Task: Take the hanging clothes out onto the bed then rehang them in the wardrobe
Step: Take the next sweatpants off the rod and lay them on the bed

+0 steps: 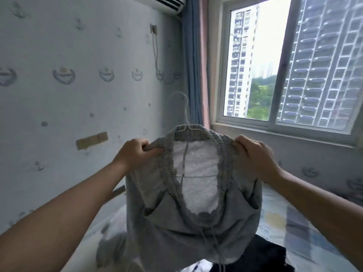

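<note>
While one white hanger [181, 112] sits inside, two hands, left [135, 154] and right [253, 156], grip one grey sweatpants [176, 222] waistband with curled fingers.

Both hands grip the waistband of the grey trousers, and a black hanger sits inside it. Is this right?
Not quite: the hanger is white, not black, as the head view shows. The rest holds: the left hand and the right hand grip the waistband of the grey trousers.
</note>
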